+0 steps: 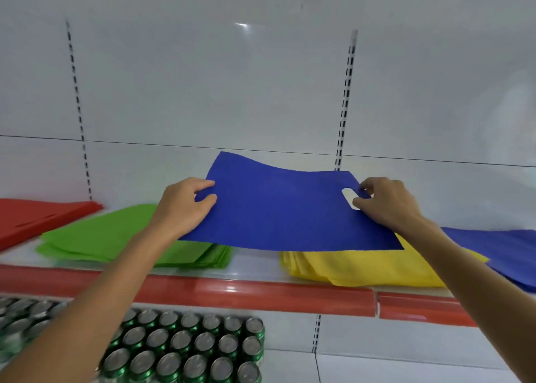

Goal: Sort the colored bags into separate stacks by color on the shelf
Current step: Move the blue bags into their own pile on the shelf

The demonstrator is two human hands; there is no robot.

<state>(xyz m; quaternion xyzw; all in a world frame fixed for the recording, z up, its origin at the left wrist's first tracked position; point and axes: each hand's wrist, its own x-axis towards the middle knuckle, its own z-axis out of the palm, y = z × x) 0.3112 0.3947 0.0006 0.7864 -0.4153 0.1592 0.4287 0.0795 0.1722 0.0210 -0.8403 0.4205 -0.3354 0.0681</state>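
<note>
Four colour stacks are laid along the shelf [255, 292]: red stack [37, 217], green stack [116, 237], yellow stack [362, 266], blue stack [513, 255]. One blue bag [284, 208] is pinched by left hand [185, 205] and right hand [385, 199] above the yellow stack; placement is judged left.

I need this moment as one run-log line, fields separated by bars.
blue bag: lifted, hides part of yellow stack | left hand: pinches its left edge | right hand: pinches handle end
</note>
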